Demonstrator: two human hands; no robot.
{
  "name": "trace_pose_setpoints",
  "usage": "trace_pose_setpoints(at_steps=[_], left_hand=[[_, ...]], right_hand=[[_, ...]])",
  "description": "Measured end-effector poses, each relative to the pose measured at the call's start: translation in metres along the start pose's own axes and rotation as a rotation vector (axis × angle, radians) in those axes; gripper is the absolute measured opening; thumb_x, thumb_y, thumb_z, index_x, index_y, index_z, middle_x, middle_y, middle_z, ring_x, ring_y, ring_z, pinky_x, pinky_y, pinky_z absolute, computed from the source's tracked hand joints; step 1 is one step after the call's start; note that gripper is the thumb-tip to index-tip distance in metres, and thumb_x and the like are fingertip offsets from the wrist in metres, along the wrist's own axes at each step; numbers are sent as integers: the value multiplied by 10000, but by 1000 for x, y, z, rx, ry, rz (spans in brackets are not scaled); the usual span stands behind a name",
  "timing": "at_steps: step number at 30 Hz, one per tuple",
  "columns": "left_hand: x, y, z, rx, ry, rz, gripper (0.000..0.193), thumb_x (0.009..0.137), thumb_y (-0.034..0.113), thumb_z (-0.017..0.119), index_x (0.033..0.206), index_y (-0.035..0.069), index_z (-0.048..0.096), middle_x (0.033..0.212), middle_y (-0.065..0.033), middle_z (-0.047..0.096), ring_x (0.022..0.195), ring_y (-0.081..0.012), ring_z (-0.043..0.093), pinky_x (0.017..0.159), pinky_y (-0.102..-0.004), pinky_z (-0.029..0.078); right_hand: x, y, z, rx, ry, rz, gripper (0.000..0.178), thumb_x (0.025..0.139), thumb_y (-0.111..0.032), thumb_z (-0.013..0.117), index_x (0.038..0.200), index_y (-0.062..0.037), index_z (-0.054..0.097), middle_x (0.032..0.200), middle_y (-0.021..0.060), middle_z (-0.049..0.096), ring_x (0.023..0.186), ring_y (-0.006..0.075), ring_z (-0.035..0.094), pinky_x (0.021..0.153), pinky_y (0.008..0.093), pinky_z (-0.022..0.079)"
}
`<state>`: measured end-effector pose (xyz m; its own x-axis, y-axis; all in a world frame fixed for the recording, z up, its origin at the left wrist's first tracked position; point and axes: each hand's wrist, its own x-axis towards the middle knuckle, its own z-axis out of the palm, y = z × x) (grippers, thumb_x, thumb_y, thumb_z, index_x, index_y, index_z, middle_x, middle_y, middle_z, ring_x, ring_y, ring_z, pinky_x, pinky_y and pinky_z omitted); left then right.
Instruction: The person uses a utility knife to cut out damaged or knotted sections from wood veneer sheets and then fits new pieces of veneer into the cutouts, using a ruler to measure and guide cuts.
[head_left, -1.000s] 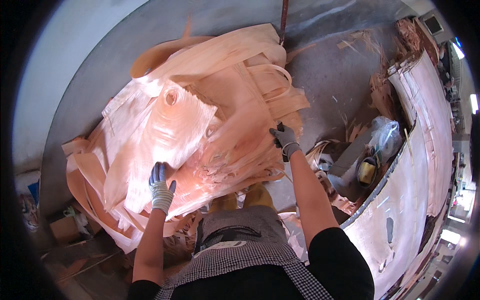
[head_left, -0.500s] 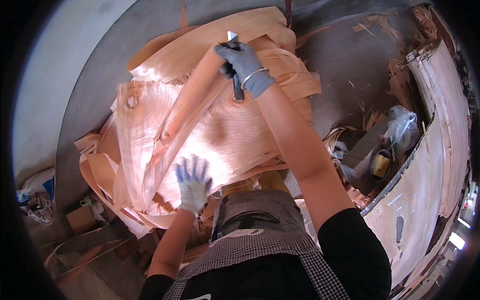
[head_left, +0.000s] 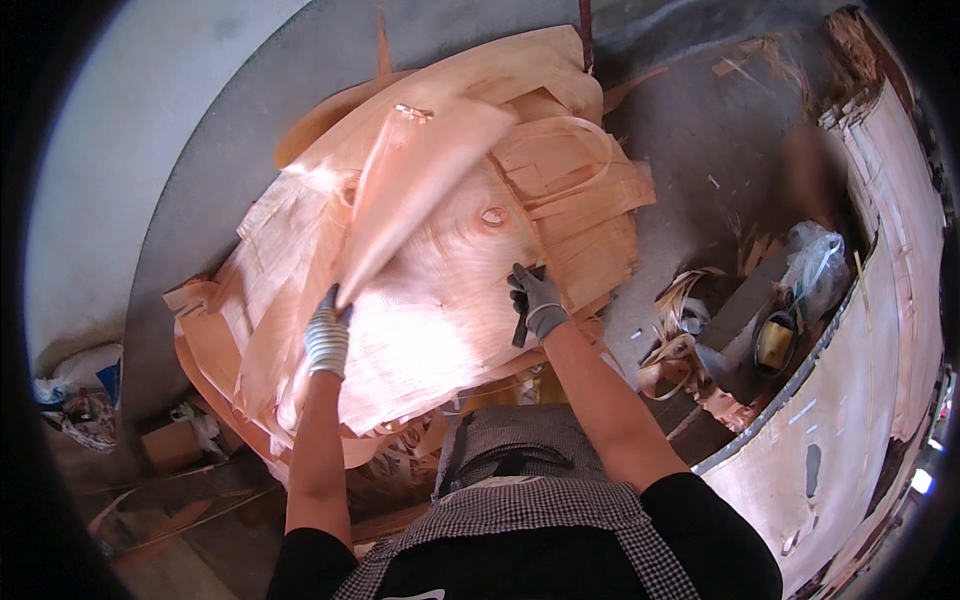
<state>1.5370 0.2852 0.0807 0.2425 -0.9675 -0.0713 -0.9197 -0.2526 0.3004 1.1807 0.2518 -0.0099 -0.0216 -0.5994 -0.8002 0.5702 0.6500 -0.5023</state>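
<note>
A stack of thin wood veneer sheets (head_left: 400, 320) lies in front of me, its middle brightly lit, with a round knot hole beyond my right hand. My left hand (head_left: 327, 340), in a pale striped glove with dark fingertips, is closed on the narrow near end of a loose veneer strip (head_left: 425, 185). That strip slants up and away over the stack, curled and slightly blurred. Over the right part of the stack, my right hand (head_left: 543, 302) in a grey glove grips a dark-handled knife (head_left: 520, 328). Its blade cannot be made out now.
At the right, a large stack of veneer (head_left: 830, 400) curves along the side. Before it lie a clear plastic bag (head_left: 815, 262), a dark container with something yellow (head_left: 773, 342) and veneer scraps (head_left: 670, 365). A cardboard box (head_left: 172, 445) and a filled bag (head_left: 85, 395) stand at the left.
My right hand has drawn back toward me with the knife, leaving the strip's far end. My left hand, open before, has moved left and forward and closed on the strip's near end.
</note>
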Motion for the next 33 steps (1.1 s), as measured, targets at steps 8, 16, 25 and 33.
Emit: trace_pose_setpoints(at_steps=[8, 16, 25, 33], left_hand=[[5, 2, -127, 12, 220, -112, 369, 849, 284, 609, 1148, 69, 599, 917, -210, 651, 822, -334, 644, 731, -400, 489], [7, 3, -112, 132, 114, 45, 390, 860, 357, 561, 1194, 155, 573, 934, -204, 641, 847, -366, 624, 724, -444, 487], [-26, 0, -14, -22, -95, 260, 679, 816, 451, 589, 1309, 18, 416, 1270, -215, 493, 1161, -361, 476, 961, -439, 393], [-44, 38, 28, 429, -153, 266, 1032, 595, 492, 762, 1382, 36, 275, 1377, -244, 323, 1269, -381, 313, 1003, -514, 278]], right_hand=[[-63, -26, 40, -46, -73, -291, 191, 869, -167, 581, 965, -13, 521, 833, 75, 578, 509, 162, 598, 338, 251, 389], [-79, -35, 55, -97, -76, -357, 150, 835, -161, 602, 876, -20, 572, 723, 97, 605, 458, 153, 565, 344, 261, 386], [-95, -86, 136, -266, -145, -467, 174, 828, -169, 598, 892, -9, 566, 767, 94, 644, 461, 153, 567, 342, 248, 372], [-101, -47, 150, -276, -157, -463, 124, 858, -173, 567, 898, -55, 564, 778, 45, 634, 472, 120, 537, 384, 232, 378]])
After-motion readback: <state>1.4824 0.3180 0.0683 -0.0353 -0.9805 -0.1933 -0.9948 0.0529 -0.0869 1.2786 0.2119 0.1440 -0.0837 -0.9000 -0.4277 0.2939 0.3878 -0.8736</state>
